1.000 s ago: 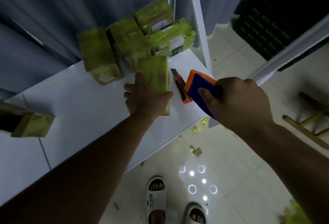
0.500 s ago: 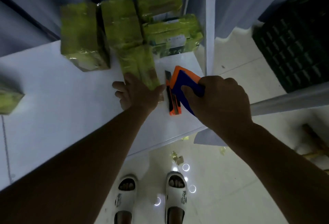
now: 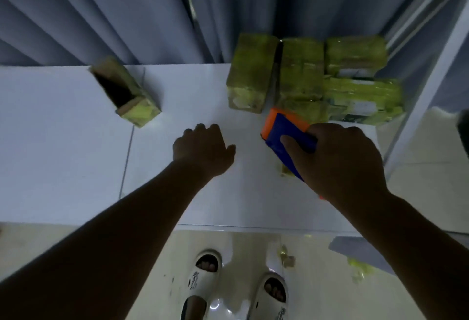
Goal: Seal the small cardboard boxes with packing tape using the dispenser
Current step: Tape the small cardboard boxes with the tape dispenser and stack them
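My left hand (image 3: pixel 203 149) has let go of the box it was steadying & now hovers over bare worktop (image 3: pixel 63 154), fingers loose, holding nothing; right hand (image 3: pixel 340 162) grips the tape dispenser (image 3: pixel 284 131). Just past the dispenser sits the taped stack (image 3: pixel 304 78). Far to my left hand's front-left lies the open box (image 3: pixel 127 93), prob next to seal.

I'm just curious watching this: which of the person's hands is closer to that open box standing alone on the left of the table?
Left. The left hand hovers over the table just right of the open box, holding nothing. The right hand is farther right, gripping the tape dispenser by the taped boxes.
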`<state>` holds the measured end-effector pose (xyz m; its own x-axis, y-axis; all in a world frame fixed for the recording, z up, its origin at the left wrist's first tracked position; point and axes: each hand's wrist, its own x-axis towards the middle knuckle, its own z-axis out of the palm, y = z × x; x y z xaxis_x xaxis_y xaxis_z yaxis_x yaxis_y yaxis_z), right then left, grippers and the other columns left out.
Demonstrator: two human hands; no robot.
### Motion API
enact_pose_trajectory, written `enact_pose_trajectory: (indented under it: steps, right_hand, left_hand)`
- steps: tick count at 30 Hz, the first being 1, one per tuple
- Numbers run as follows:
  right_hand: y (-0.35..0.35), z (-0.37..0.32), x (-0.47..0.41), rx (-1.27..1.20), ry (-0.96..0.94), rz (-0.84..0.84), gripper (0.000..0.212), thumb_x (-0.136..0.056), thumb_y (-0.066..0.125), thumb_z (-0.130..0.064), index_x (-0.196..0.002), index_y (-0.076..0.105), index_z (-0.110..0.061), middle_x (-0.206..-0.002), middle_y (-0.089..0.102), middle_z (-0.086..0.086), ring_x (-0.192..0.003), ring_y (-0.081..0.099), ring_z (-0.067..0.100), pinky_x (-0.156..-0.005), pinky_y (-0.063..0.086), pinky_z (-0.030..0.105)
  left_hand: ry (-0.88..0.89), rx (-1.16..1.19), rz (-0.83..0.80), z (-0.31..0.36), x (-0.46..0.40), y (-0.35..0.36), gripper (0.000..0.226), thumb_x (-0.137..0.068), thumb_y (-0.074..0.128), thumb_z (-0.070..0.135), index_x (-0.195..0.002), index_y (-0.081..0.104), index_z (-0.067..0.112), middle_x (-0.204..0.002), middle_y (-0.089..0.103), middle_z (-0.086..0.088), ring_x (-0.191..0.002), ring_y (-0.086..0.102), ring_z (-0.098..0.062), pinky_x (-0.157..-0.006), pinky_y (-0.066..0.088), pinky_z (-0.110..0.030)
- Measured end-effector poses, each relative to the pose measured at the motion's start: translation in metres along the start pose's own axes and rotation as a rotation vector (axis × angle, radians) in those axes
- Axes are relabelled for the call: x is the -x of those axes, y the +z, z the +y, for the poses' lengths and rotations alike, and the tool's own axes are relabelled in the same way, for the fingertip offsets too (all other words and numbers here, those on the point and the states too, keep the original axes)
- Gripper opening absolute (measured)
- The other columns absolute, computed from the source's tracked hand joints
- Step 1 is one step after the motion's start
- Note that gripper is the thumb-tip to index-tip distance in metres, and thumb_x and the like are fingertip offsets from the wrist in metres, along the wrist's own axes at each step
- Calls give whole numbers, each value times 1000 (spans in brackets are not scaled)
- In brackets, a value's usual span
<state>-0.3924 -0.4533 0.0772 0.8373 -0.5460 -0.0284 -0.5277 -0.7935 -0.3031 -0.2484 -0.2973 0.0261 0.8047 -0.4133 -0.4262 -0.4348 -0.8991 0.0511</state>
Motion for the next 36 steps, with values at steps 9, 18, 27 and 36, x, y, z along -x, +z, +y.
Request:
enact_pose_trajectory:
  steps: [9,18,27,36]
  right_hand:
    - [29,-151,-7,-22,-209,-49,48,-86,43,-66,-66,45,-22,-55,45,-2,-50,45,16,-52,34,25]
    - [75,-259,1,-9,-128,-10,49,-85,50,-61,-57,34,-24,-52,40,-5,-47,34,8,-48,20,21]
    - [93,-328,2,-51,-112,25,52,-86,55,-56,-54,26,-27,-48,32,-11,-44,27,5,-47,16,18]
    - [112,-341,-52,-73,-135,-28,45,-87,52,-60,-62,34,-28,-51,32,-15,-43,30,0,-46,18,18]
  left_hand:
    - [-146,18,70,-159,14,-36,58,-92,51,62,-131,55,19,-126,60,-6,-118,56,-31,-93,51,-43]
    - [-34,92,50,-292,9,-40,51,-93,54,56,-128,54,19,-127,59,-7,-120,53,-31,-94,51,-45]
    - [85,206,41,-339,-25,-47,53,-94,58,53,-135,44,24,-122,62,-3,-111,60,-26,-90,56,-44]
    - [277,189,-22,-315,-109,-54,70,-95,62,23,-154,25,29,-126,62,-12,-107,63,-30,-89,57,-47]
